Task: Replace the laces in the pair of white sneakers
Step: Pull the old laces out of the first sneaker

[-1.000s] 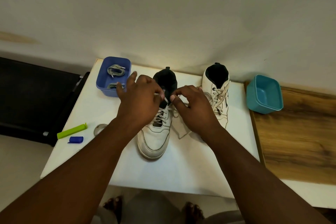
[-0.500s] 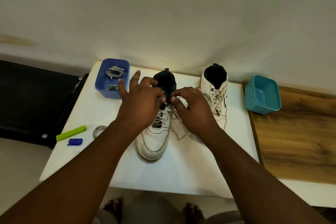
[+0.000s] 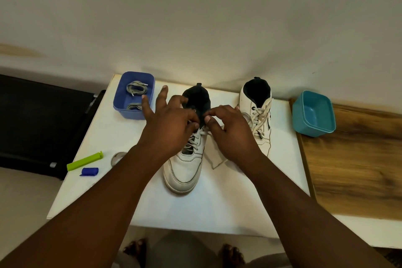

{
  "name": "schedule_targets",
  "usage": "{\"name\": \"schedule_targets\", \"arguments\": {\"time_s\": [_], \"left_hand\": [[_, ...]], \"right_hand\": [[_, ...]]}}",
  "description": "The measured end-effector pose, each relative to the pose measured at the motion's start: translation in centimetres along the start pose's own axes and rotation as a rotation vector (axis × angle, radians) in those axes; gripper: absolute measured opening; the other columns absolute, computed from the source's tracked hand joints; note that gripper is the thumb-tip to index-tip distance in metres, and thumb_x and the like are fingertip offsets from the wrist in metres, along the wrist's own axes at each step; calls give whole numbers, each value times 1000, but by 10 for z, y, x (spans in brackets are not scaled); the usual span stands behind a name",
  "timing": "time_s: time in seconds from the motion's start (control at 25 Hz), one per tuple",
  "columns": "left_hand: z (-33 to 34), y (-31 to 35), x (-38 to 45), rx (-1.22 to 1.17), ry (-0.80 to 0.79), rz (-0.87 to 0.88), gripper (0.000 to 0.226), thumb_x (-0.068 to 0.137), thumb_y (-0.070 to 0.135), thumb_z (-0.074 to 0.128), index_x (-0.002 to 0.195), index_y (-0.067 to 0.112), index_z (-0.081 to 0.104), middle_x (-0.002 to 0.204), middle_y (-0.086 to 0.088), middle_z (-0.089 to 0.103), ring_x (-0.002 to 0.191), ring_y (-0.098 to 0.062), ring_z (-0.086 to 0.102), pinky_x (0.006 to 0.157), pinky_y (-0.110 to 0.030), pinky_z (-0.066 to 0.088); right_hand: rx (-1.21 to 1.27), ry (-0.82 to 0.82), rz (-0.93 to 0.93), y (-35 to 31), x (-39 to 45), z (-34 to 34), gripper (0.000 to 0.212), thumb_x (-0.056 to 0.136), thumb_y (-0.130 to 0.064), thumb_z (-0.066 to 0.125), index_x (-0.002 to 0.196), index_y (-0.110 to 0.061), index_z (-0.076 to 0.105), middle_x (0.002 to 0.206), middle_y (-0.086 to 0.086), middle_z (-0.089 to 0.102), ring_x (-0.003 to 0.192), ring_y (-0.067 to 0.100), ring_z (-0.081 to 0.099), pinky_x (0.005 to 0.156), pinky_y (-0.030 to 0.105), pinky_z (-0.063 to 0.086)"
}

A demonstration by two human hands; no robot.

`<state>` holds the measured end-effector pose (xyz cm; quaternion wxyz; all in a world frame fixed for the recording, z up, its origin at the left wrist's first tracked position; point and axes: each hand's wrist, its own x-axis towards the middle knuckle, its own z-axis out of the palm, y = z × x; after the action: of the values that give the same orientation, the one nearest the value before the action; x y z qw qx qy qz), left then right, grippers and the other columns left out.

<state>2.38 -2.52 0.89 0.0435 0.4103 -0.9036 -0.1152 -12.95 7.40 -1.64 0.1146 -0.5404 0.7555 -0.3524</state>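
- Near sneaker [image 3: 185, 172], frame centre: its limp, thin lace [image 3: 199, 135] is best pinched at the stiff tip.
- Left hand [image 3: 171, 124] and right hand [image 3: 230, 130] pinch at its top eyelets; left's outer fingers splay.
- Second sneaker [image 3: 258, 115] upper right; spare laces [image 3: 135, 89] in blue tub [image 3: 121, 111], upper left.

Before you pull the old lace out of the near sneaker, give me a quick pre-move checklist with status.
1. Left hand pinching the old lace: ok.
2. Right hand on the lace: cannot tell, fingertips hide it.
3. Near sneaker flat on the table: ok.
4. Lace already free of the eyelets: not ok.
5. Replacement laces ready in the blue bin: ok.
6. Teal bin empty for old laces: ok.
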Motion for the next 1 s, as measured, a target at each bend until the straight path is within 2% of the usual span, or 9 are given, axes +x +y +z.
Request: {"name": "schedule_targets", "arguments": {"time_s": [0.12, 0.2, 0.32, 0.44, 0.52, 0.68, 0.84, 0.92, 1.0], "left_hand": [[-11, -8, -1, 7, 320, -170, 19, 99, 30, 54, 115, 31, 65, 140, -3, 52, 148, -32, 25, 116, -68, 11], [-13, -12, -3, -37, 483, -259, 20, 97, 22, 52, 115, 22, 62, 136, -10, 52, 144, -35, 31, 115, -68, 16], [-9, -5, -5, -139, 275, -159, 28, 94, 29, 55, 121, 35, 61, 154, -6, 36, 153, -36, 8, 117, -69, 4], [0, 2, -3, -50, 18, -28, 23, 96, 51, 55, 117, 46, 65, 162, 3, 27, 154, -32, -5, 117, -68, -5], [-2, -1, -1, -10, 61, -40, 22, 98, 51, 54, 112, 42, 68, 155, 6, 38, 154, -30, 3, 116, -68, -2], [-12, -13, -1, -96, 422, -294, 25, 101, 34, 47, 117, 24, 65, 138, -4, 53, 146, -31, 29, 116, -66, 13], [-6, -3, -2, -161, 183, -147, 31, 98, 40, 53, 127, 43, 59, 158, -2, 34, 154, -33, 6, 117, -68, 2], [-2, 1, -2, -84, 55, -43, 27, 98, 51, 53, 124, 49, 61, 163, 1, 25, 155, -32, -3, 116, -68, -3], [-2, 1, -1, -40, -10, -27, 25, 96, 57, 53, 117, 47, 65, 161, 5, 29, 155, -30, -3, 116, -68, -4]], "right_hand": [[-13, -6, 19, -1, 1, 0, 17, 105, -31, 55, 104, -24, 71, 101, -9, 66, 99, 2, 55, 121, 50, 26], [-18, -4, 22, 0, 2, 0, 19, 106, -29, 53, 104, -23, 71, 102, -8, 67, 101, 6, 56, 121, 51, 27], [-24, -2, 12, 0, 2, 2, 20, 106, -25, 51, 104, -23, 71, 101, -7, 67, 101, 6, 56, 118, 53, 29], [-14, 0, 3, 1, 2, 2, 19, 105, -26, 52, 103, -24, 70, 99, -9, 66, 100, 4, 55, 117, 54, 30], [-14, -2, 3, 1, 1, 1, 18, 105, -26, 53, 103, -24, 71, 100, -8, 66, 101, 5, 55, 118, 53, 29], [-16, -16, 20, 1, 2, 1, 17, 105, -26, 54, 104, -23, 71, 101, -7, 66, 101, 6, 56, 121, 51, 27], [-10, -14, 28, 1, 2, 1, 18, 106, -25, 53, 106, -23, 71, 103, -6, 67, 103, 7, 56, 122, 49, 25], [-13, -18, 26, 0, 1, 1, 19, 106, -25, 52, 107, -22, 71, 103, -6, 67, 104, 6, 56, 122, 48, 24], [-14, -19, 18, -1, 0, 0, 18, 106, -26, 53, 106, -23, 71, 103, -7, 67, 104, 4, 55, 123, 46, 23]]}}
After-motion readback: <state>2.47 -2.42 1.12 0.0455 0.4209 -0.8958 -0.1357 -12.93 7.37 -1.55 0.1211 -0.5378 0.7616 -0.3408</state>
